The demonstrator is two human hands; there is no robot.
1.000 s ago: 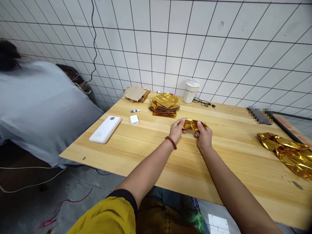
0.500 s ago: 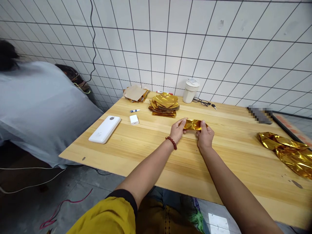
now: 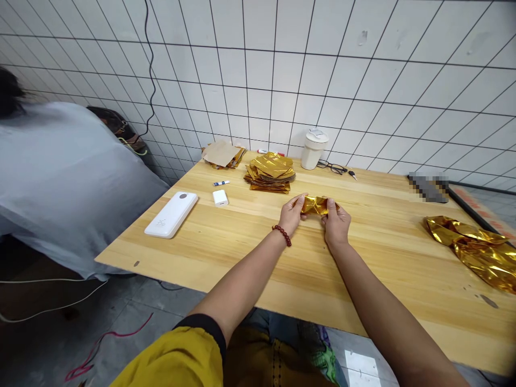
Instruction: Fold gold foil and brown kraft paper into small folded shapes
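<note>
Two bare forearms reach up from the lower edge of the view toward the middle of a pale pine-wood surface (image 3: 242, 258). Centre: a narrow, creased strip of shiny gold foil (image 3: 315, 205), folded down into a tight band, spans the gap between the hands. The left hand (image 3: 291, 214), a red bead bracelet (image 3: 281, 235) at its wrist, grasps the strip's left end between thumb and fingers; the right hand (image 3: 336, 223) grasps the right end, its fingers curled over the top. Neither hand has released the foil. The strip sits low over the surface, directly in front of the person; whether it touches the wood cannot be told.

Beyond the hands: a squat stack of square gold foil sheets (image 3: 270, 173), and further left a brown kraft paper sheet (image 3: 221, 153) resting on more foil. Right: a loose, crumpled gold foil sheet (image 3: 470, 250) lies near the surface's edge, well apart from the hands. Left: a flat white rectangular power bank (image 3: 171, 215) and a small white plug charger (image 3: 220, 198). Back edge: a white lidded cup (image 3: 313, 149) beside black-framed glasses (image 3: 331, 167). Far left: a person in a pale grey-blue garment (image 3: 68, 183) — hands out of view — leans away from the surface.
</note>
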